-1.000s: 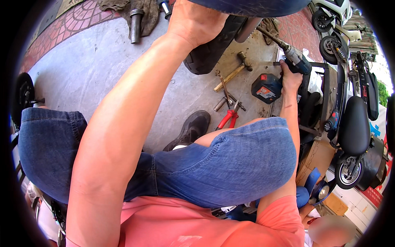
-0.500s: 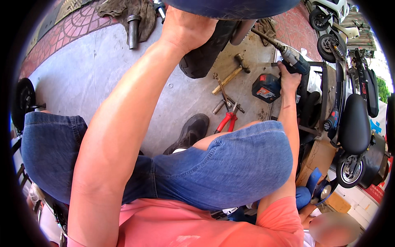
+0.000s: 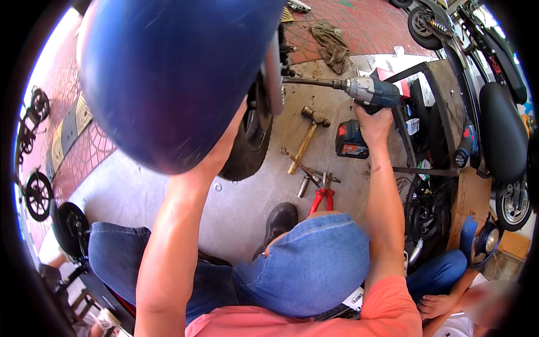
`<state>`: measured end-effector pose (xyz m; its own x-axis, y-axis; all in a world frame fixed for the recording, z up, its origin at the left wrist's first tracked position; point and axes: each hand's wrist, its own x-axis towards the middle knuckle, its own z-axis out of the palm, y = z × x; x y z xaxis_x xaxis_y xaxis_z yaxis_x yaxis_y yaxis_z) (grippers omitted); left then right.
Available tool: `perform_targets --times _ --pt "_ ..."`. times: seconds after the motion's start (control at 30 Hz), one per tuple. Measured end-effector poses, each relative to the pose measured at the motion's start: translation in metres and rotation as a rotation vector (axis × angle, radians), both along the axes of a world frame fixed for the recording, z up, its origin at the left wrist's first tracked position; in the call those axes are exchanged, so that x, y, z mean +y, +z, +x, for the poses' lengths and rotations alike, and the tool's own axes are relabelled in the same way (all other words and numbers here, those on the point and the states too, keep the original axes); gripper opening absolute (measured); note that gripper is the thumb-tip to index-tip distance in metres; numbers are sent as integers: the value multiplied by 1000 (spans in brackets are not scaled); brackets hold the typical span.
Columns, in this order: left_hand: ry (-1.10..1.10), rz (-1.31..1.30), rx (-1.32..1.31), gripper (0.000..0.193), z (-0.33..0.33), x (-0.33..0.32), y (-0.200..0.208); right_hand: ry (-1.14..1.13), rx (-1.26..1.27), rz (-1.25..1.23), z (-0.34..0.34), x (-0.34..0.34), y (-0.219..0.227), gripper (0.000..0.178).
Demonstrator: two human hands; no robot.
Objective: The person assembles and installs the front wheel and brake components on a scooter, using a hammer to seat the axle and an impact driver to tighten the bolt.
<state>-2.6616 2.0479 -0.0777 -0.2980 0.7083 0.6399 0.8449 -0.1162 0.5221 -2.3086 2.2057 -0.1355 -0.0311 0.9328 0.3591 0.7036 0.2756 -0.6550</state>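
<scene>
My right hand (image 3: 375, 122) is closed round the handle of a cordless impact wrench (image 3: 370, 91), grey and dark blue with a black and red battery. Its long extension bar (image 3: 314, 82) points left, its end meeting the side of a wheel assembly, where the exact contact is hard to see. A large, smooth dark-blue mudguard-like cover (image 3: 179, 78) fills the upper left. Beneath it stands a black tyre (image 3: 250, 151). My left hand (image 3: 220, 156) reaches up behind the cover against the tyre; its fingers are hidden.
On the grey floor lie a hammer (image 3: 305, 140), red-handled pliers (image 3: 321, 201) and several small metal tools. A brown rag (image 3: 331, 46) lies farther off. A metal frame (image 3: 443, 84) and parked scooters stand at right. Another person's hand (image 3: 437, 306) rests at lower right.
My view has shifted, so the blue cover takes up more of the upper left. The wrench has swung from slanting to nearly level, its bar still toward the wheel.
</scene>
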Motion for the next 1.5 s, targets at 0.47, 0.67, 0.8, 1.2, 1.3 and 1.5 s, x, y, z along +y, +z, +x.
perform_targets --times 0.47,0.67,0.8,1.2,1.3,1.5 --pt "69 -287 -62 80 33 9 48 168 221 -121 7 10 -7 41" --pt "230 -604 -386 107 35 -6 51 69 621 -361 0 8 -29 46" --pt "199 -592 -483 109 36 3 45 47 626 -350 20 -2 -49 60" --pt "121 -332 -594 101 33 43 64 43 572 -361 14 -1 -27 63" --pt "104 -299 -576 97 15 62 60 31 513 -379 17 0 -17 61" --pt "118 -242 -523 90 -15 84 77 56 235 -103 22 3 -20 49"
